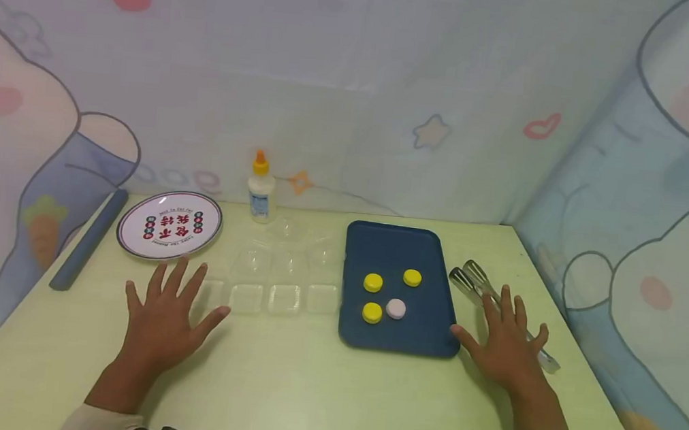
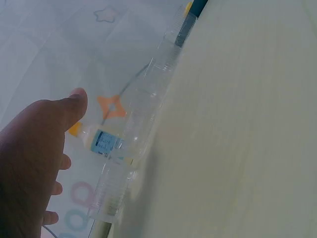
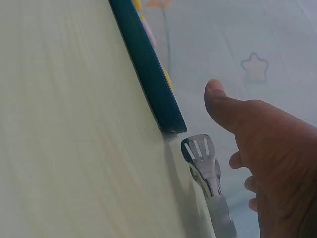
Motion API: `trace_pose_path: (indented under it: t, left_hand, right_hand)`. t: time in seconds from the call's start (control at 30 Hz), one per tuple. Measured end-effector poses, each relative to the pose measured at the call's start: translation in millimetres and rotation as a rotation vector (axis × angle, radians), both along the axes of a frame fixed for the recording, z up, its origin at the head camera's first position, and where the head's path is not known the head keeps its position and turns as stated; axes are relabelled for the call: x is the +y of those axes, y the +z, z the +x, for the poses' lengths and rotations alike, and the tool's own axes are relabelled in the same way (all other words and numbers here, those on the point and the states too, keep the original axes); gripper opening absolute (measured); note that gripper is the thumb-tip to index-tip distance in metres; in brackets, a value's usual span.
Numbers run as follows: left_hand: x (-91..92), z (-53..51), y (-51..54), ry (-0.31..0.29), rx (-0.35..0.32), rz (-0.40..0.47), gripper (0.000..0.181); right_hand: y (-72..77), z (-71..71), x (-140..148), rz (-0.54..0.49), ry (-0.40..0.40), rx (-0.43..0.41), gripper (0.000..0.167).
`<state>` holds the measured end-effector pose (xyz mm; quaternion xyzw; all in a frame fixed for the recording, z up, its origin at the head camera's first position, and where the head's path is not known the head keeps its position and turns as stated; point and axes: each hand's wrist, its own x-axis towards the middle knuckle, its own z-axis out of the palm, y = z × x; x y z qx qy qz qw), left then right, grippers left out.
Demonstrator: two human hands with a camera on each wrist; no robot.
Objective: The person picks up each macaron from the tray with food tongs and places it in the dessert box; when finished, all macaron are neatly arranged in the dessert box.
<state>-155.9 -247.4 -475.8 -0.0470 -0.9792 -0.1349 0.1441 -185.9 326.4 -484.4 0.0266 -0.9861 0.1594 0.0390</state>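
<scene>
My left hand (image 1: 165,322) hovers with fingers spread, just short of a row of small clear plastic boxes (image 1: 246,298) with domed lids. It holds nothing. In the left wrist view those clear boxes (image 2: 143,109) line up past the thumb. My right hand (image 1: 508,342), also spread and holding nothing, is over metal tongs (image 1: 475,282) with slotted ends. Its thumb is near the corner of a dark blue tray (image 1: 403,247). Several yellow discs (image 1: 373,283), macaron-like, and one pale pink disc (image 1: 396,309) lie on that tray. The right wrist view shows the tongs (image 3: 210,181) beyond the hand.
A white plate (image 1: 134,225) with red lettering is at the back left, beside a blue-grey bar (image 1: 89,240) along the table's left edge. Behind the clear boxes stands a glue-type bottle (image 1: 261,197) with an orange tip. A printed cloth (image 1: 355,93) backs the table.
</scene>
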Motion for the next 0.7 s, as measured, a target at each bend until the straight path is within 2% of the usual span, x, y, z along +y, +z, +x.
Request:
trace_pose_path:
  t: [0.13, 0.33, 0.5, 0.7]
  left_hand:
    - [8.5, -0.6, -0.9, -0.041, 0.032, 0.017, 0.087]
    - [27.2, -4.4, -4.7, -0.114, 0.036, -0.02, 0.084]
    - [54.3, -19.7, 0.6, -0.184, 0.036, -0.07, 0.083]
    - [90.3, -42.7, 7.9, -0.263, 0.026, -0.096, 0.074]
  right_hand:
    - [-1.6, -1.7, 4, -0.01, -0.016, 0.045, 0.101]
    - [-12.4, -9.5, 8, -0.036, -0.041, 0.075, 0.094]
    - [-10.2, -23.5, 10, -0.011, -0.033, 0.094, 0.086]
    - [-2.4, -37.9, 15, 0.007, -0.038, 0.076, 0.076]
